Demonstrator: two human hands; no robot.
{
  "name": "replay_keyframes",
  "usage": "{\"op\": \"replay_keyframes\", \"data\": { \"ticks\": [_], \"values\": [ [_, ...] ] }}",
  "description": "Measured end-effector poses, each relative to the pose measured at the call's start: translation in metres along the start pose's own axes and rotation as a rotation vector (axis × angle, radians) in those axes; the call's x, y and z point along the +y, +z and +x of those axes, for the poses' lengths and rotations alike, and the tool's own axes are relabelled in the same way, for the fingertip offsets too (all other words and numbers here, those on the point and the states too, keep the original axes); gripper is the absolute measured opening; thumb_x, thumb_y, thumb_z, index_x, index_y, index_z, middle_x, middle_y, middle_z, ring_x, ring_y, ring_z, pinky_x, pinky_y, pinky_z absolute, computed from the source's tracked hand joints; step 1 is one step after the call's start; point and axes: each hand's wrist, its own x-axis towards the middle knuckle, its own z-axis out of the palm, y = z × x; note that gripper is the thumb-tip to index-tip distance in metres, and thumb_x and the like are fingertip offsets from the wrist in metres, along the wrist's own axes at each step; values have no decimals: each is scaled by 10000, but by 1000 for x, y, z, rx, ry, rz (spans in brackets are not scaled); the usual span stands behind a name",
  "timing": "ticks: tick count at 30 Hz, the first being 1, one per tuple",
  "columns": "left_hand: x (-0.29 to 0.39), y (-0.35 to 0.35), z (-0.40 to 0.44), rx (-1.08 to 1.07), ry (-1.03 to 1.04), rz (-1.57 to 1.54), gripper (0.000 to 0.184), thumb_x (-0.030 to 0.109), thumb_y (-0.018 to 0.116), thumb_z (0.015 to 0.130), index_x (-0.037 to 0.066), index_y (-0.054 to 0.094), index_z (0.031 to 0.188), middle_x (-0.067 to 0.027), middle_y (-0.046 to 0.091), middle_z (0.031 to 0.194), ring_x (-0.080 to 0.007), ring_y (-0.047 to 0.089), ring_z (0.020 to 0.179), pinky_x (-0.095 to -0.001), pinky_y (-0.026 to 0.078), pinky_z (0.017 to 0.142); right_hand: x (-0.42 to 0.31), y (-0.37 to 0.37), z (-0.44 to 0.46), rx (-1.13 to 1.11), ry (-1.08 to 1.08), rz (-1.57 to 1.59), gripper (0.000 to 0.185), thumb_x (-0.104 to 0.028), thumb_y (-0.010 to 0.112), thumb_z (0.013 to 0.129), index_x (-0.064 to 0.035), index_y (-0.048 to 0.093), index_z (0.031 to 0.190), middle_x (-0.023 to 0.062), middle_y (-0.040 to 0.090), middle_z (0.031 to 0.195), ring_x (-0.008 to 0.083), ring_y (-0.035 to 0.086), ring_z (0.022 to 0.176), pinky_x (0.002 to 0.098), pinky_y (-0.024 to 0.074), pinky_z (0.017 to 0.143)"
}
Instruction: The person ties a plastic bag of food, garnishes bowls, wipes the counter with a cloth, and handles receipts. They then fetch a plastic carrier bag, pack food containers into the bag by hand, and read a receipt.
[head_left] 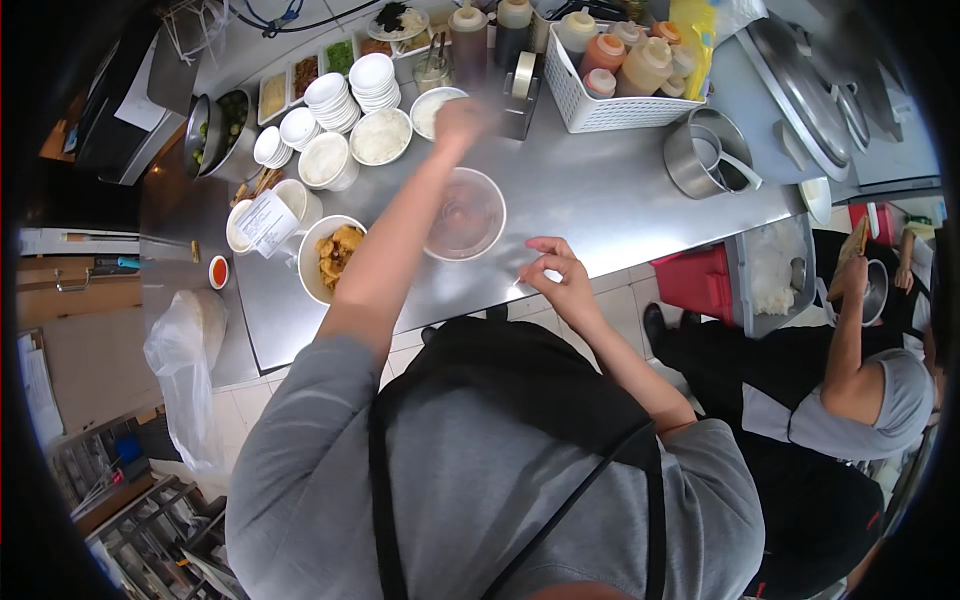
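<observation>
My left hand (463, 126) reaches across the steel table, over the near right edge of a white bowl of white food (430, 105). Motion blurs its fingers, so their grip cannot be made out. Below that wrist stands a round, see-through container with a pale rim (466, 222). To its right, my right hand (560, 283) hovers near the table's front edge. Thumb and a finger come together there, with a tiny whitish bit at the tips, too small to name. Under my left forearm is a white bowl of golden fried pieces (338, 258).
Stacked white cups (372, 80), rice bowls (381, 136) and a labelled container (268, 222) stand left. A tape dispenser (520, 88), a basket of sauce bottles (625, 110) and a steel pot (708, 155) line the back and right. A co-worker (850, 390) stands at right.
</observation>
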Motion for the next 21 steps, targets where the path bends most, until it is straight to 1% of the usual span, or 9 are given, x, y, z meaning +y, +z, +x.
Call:
{"op": "replay_keyframes", "data": {
  "ticks": [2, 4, 8, 10, 11, 13, 17, 19, 21],
  "values": [
    [3, -42, -34, 15, -156, -533, 271, 207, 671, 680, 38, 629, 888, -38, 626, 863, -126, 559, 750, -278, 431, 617, 4, 5, 1, -73, 57, 26, 93, -159, 684, 658, -77, 654, 692, 91, 541, 971, 223, 481, 963, 315, 388, 805],
    [-19, -64, -60, 75, -268, -543, 271, 165, 657, 697, 49, 608, 936, -30, 620, 847, -109, 553, 697, -257, 423, 610, 29, 18, 5, -170, 187, 73, 214, -229, 704, 636, -45, 619, 568, 107, 549, 944, 224, 493, 938, 318, 400, 770],
    [-67, -50, -81, 113, -366, -510, 234, 117, 638, 706, 44, 605, 926, -44, 616, 840, -122, 563, 682, -258, 444, 614, 71, 30, 43, -387, 101, -296, 288, -309, 711, 610, -41, 624, 671, 112, 555, 945, 255, 485, 923, 347, 400, 750],
    [-69, -45, -80, -185, -540, -441, 130, 84, 606, 710, 11, 615, 816, -72, 610, 810, -131, 560, 655, -269, 468, 584, 71, 38, 59, -216, -30, -525, 248, -270, 721, 611, -51, 616, 659, 64, 545, 887, 236, 470, 892, 342, 397, 700],
    [-71, -46, -82, -174, -537, -442, 130, 84, 606, 710, 11, 615, 816, -72, 610, 810, -131, 560, 655, -269, 468, 584, 70, 40, 61, -220, -40, -525, 248, -270, 721, 611, -51, 616, 659, 64, 545, 887, 236, 470, 892, 342, 397, 700],
    [-85, -46, -75, -460, -632, -462, 201, 114, 597, 733, 5, 590, 901, -81, 609, 818, -167, 583, 674, -310, 492, 586, 63, 41, 79, -178, -214, -787, 304, -303, 703, 599, -79, 624, 788, 63, 556, 916, 273, 464, 899, 388, 388, 691],
    [-77, -49, -78, -493, -524, -368, 199, 99, 573, 736, -12, 569, 901, -103, 596, 821, -184, 569, 660, -327, 478, 563, 83, 45, 84, -207, -352, -1052, 432, -363, 660, 619, -62, 578, 917, 117, 558, 900, 293, 498, 865, 422, 399, 692],
    [-54, -58, -80, -452, -618, -278, 176, 95, 593, 717, 24, 549, 872, -95, 580, 820, -180, 560, 652, -340, 475, 524, 65, 40, 86, -282, -251, -1008, 458, -380, 654, 633, -59, 573, 950, 113, 561, 928, 305, 514, 879, 436, 417, 715],
    [-56, -62, -79, -391, -589, -300, 163, 170, 620, 716, 22, 595, 782, -54, 580, 661, -135, 528, 508, -288, 434, 428, 36, 15, 107, -601, -158, -1162, 429, -368, 659, 642, -55, 594, 929, 118, 578, 899, 296, 538, 888, 415, 432, 740]
  ]
}}
